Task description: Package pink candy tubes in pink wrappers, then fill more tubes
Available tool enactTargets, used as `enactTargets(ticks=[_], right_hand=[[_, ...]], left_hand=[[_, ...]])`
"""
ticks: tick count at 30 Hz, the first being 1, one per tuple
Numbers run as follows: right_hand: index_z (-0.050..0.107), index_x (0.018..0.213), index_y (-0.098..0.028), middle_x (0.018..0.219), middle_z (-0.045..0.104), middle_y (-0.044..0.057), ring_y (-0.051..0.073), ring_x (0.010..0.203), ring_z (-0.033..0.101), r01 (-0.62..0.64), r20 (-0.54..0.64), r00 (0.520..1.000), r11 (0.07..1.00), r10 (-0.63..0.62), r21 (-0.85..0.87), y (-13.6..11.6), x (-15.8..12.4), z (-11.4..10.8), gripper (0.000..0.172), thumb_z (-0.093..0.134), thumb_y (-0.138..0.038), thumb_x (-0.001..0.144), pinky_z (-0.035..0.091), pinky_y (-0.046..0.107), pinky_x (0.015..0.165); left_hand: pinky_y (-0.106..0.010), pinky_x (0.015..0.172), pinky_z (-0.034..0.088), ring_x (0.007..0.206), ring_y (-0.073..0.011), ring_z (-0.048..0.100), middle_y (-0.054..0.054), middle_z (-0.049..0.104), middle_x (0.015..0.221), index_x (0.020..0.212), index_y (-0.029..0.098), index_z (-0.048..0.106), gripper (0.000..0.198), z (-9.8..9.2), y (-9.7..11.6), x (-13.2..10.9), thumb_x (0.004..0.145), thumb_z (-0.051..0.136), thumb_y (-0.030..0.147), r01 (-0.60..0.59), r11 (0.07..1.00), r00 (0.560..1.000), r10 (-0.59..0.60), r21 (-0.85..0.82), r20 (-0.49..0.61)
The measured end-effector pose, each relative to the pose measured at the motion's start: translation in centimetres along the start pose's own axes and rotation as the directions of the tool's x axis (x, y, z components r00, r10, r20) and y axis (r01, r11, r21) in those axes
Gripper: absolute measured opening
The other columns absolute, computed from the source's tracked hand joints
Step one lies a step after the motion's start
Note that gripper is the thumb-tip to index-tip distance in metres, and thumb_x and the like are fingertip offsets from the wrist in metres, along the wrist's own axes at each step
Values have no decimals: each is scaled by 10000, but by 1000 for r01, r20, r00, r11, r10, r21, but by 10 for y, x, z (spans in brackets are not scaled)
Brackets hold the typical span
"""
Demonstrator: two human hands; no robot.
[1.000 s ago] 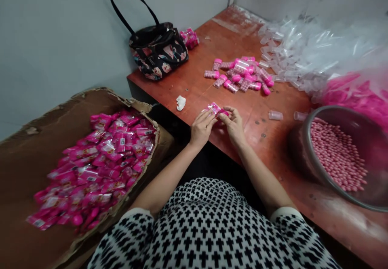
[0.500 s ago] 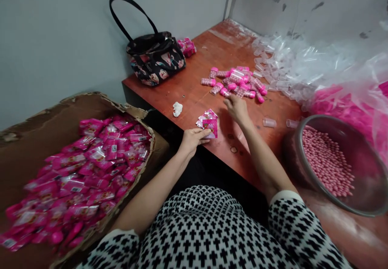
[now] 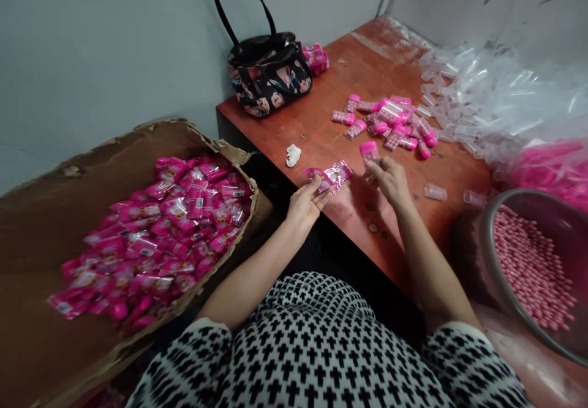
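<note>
My left hand [image 3: 305, 203] pinches a small stack of pink and clear plastic packets [image 3: 333, 176] just above the near edge of the red-brown table [image 3: 331, 132]. My right hand [image 3: 388, 178] is closed round a small tube with a pink cap [image 3: 369, 151], held a little to the right of the packets. Behind my right hand lies a pile of filled pink-capped tubes [image 3: 390, 120] on the table.
A torn cardboard box [image 3: 55, 224] at the left holds many packed pink packets [image 3: 160, 230]. A metal bowl [image 3: 496, 267] of pink beads sits at the right. Bags of clear empty tubes [image 3: 487, 98] and pink caps [image 3: 546, 169] lie behind it. A floral handbag [image 3: 269, 80] stands at the table's back corner.
My right hand reached to the tube pile and has drawn back holding a pink-capped tube. My left hand kept the packets and stayed near the table edge.
</note>
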State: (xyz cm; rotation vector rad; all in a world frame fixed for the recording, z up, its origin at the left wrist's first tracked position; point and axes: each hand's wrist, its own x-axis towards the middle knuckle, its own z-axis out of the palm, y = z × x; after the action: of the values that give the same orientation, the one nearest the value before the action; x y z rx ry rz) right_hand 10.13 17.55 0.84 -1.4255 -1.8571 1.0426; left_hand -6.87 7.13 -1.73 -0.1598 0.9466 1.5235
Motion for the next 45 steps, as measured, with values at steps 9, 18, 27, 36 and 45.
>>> enactTargets(ticks=[9, 18, 27, 36, 45], right_hand=[[560, 894, -207, 613, 613, -34, 85, 418, 516, -104, 34, 995, 933, 98, 345, -14, -118, 57, 290, 565, -485, 812, 385, 189, 374], [549, 859, -194, 593, 597, -44, 75, 423, 521, -124, 0, 991, 905, 135, 407, -10, -117, 65, 308, 572, -495, 799, 402, 172, 376], [537, 879, -196, 590, 595, -55, 61, 400, 494, -109, 86, 993, 838, 75, 534, -1, -114, 67, 308, 584, -489, 796, 371, 163, 362], [557, 869, -206, 594, 590, -51, 70, 426, 505, -51, -4, 998, 888, 59, 456, -2, -115, 65, 282, 586, -478, 798, 395, 180, 395], [554, 808, -196, 561, 590, -53, 62, 384, 485, -111, 88, 993, 788, 72, 606, 2, -109, 62, 275, 620, -461, 773, 357, 166, 352]], left_hand=[[-225, 661, 536, 647, -114, 656, -21, 667, 701, 774, 129, 618, 183, 9, -12, -1, 694, 758, 215, 4, 996, 999, -1, -84, 32], [-206, 589, 483, 559, -81, 592, 7, 619, 629, 697, 122, 582, 221, 22, -21, -19, 650, 785, 198, -54, 998, 995, 56, -28, 80], [-209, 499, 435, 499, -79, 548, 16, 600, 595, 705, 112, 616, 355, 18, -19, -20, 542, 833, 341, -178, 956, 945, 100, 234, 312], [-263, 509, 478, 487, -128, 581, -30, 617, 553, 607, 102, 617, 328, 13, -18, -17, 563, 810, 364, -159, 917, 928, 13, 365, 372], [-251, 522, 468, 512, -123, 584, -50, 643, 586, 614, 96, 666, 285, 15, -9, -21, 602, 784, 354, -231, 845, 905, 5, 482, 425]])
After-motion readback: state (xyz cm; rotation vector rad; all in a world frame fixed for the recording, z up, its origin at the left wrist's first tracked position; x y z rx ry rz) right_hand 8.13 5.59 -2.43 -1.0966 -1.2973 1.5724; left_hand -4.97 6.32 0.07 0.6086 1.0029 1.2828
